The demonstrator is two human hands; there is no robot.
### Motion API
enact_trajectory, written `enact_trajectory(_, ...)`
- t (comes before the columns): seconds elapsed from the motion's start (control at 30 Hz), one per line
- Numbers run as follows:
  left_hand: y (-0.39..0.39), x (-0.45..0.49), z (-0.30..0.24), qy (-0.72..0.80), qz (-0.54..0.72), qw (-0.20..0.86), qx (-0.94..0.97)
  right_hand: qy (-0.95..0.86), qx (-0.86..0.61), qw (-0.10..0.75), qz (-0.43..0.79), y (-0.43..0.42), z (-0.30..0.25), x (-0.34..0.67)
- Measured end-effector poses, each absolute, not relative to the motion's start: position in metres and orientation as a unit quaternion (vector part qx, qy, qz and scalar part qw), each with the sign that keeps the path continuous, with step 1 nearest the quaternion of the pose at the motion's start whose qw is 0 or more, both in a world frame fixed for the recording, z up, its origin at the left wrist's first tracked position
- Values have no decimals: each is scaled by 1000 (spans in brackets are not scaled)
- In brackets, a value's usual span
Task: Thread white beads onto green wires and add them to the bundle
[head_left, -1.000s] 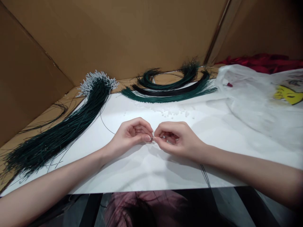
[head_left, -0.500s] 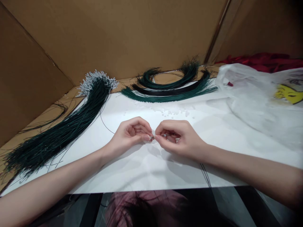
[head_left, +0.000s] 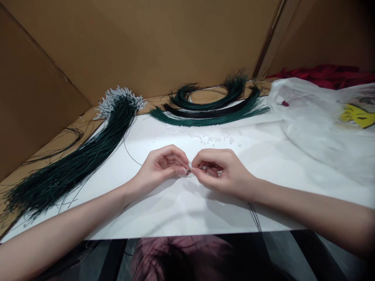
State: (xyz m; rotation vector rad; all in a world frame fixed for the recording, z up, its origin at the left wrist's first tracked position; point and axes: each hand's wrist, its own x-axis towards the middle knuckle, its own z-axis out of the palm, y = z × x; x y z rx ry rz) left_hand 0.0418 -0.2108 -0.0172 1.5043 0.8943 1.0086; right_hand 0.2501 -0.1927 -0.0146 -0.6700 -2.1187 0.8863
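Note:
My left hand (head_left: 164,164) and my right hand (head_left: 224,169) meet above the white board, thumb and forefinger of each closed in a pinch. A small white bead (head_left: 188,171) shows at the left fingertips, on a short dark stretch of wire between the hands. Thin dark wires (head_left: 254,216) run under my right hand and come out below its wrist; another pale bead (head_left: 204,167) shows inside its curled fingers. Beyond the hands lie loose white beads (head_left: 216,139). On the left rests a thick bundle of dark green wires (head_left: 96,152) with white beaded tips (head_left: 113,101).
Curved bundles of green and black wire (head_left: 208,111) lie at the back of the white board (head_left: 181,218). A clear plastic bag (head_left: 319,128) covers the right side, with red material (head_left: 328,76) behind it. Cardboard walls (head_left: 164,43) stand around the back.
Almost nothing differs. Both hands keep their place and their pinch, with only a slight shift at the fingertips.

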Motion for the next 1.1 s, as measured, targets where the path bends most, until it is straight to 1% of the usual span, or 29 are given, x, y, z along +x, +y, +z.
enact_trajectory(0.33,-211,41,-17,378,421,527,634,-824,-263,362,348,-192,-14,250)
enact_trajectory(0.8,-210,42,-18,357,421,557,620,-824,-256,372,340,-193,-15,250)
enact_trajectory(1.1,-211,42,-18,361,412,546,634,-835,-256,362,327,-191,-15,250)
